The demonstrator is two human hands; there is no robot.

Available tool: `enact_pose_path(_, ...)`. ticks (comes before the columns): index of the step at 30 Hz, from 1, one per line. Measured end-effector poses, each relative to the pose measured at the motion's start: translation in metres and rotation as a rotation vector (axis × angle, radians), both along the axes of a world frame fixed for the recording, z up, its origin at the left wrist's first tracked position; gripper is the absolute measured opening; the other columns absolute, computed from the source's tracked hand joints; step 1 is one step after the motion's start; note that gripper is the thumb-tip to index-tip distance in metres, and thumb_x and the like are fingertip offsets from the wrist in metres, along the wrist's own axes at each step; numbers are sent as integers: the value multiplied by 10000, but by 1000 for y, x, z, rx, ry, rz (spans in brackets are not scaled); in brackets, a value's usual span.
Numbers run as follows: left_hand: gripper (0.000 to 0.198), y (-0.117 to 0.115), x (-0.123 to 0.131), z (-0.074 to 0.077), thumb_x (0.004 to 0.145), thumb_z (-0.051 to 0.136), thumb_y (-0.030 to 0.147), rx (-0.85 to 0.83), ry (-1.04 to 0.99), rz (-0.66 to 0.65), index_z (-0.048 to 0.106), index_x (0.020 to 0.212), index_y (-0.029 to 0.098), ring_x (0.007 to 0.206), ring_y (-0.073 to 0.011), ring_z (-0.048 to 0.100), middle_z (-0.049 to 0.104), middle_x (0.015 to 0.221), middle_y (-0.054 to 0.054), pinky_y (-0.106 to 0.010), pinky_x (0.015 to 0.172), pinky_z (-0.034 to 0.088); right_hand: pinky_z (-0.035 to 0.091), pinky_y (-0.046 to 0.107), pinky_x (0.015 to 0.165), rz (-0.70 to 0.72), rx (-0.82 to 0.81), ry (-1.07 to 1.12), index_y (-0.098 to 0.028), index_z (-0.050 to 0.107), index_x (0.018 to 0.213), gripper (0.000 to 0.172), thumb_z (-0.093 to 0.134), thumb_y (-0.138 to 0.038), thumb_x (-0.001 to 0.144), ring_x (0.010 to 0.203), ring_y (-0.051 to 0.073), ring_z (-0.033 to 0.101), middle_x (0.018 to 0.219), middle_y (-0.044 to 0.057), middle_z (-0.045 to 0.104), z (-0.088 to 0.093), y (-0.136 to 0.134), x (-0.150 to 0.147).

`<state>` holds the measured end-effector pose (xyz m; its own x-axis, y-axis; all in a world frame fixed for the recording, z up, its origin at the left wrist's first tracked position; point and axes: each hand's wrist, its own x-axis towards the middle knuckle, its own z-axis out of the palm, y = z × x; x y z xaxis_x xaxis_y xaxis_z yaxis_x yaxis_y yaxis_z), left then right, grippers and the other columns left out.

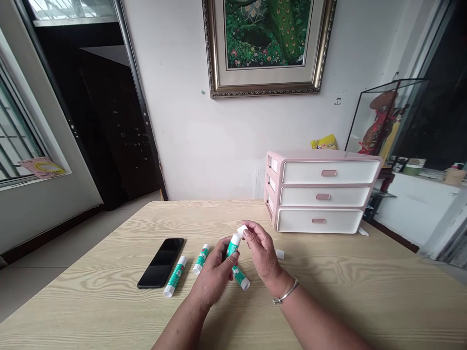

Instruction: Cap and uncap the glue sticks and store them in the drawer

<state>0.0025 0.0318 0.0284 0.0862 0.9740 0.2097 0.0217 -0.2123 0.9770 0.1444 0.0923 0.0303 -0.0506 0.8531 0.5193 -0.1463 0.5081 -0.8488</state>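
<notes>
My left hand (217, 266) is closed around a green and white glue stick (233, 246), held tilted above the table. In the fingertips of my right hand (261, 250) is a small white cap (242, 231), right at the top end of that glue stick; whether the two touch I cannot tell. Beneath my hands lies another glue stick (241, 278), partly hidden by the left fingers. Left of my hands are a glue stick (201, 259) and a further glue stick (175, 276). A loose white cap (280, 254) rests just beyond my right wrist.
A black phone (161, 263) lies on the wooden table (109, 301) at the left. At the back right stands a pink and white drawer unit (324, 192) with a yellow packet (324, 142) on top. A framed picture (268, 90) hangs on the wall behind.
</notes>
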Motion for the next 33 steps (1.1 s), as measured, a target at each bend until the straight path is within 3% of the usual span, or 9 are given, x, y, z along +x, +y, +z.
enact_pose_path(6,309,7,3,-4,913,597,402,-73,9,37,610,1149,202,683,-122,507,560,810,9,-227,627,417,506,309,821,-4,-32,-2,-212,648,1184,339,572,-454,959,935,187,627,1020,50,696,-15,3,10)
enact_pose_path(12,391,-3,-2,-5,924,593,486,-4,47,56,624,1198,209,916,-203,596,660,1047,-59,-293,815,465,519,312,846,23,3,-99,-237,644,1206,306,562,-425,978,949,186,631,1072,53,689,-6,-14,16)
enact_pose_path(17,387,-5,-5,-7,938,596,457,59,107,69,615,1245,222,1074,-237,592,673,1144,-65,-323,948,441,517,325,903,6,80,-187,-248,620,1232,283,543,-384,996,1027,196,632,1160,65,668,-10,-19,14)
enact_pose_path(33,357,-5,-4,-14,925,638,404,94,70,14,648,1243,241,1074,-229,604,682,1136,-53,-317,945,471,517,325,980,8,165,-271,-287,606,1300,299,513,-318,1018,1147,194,616,1255,57,646,-12,-26,14)
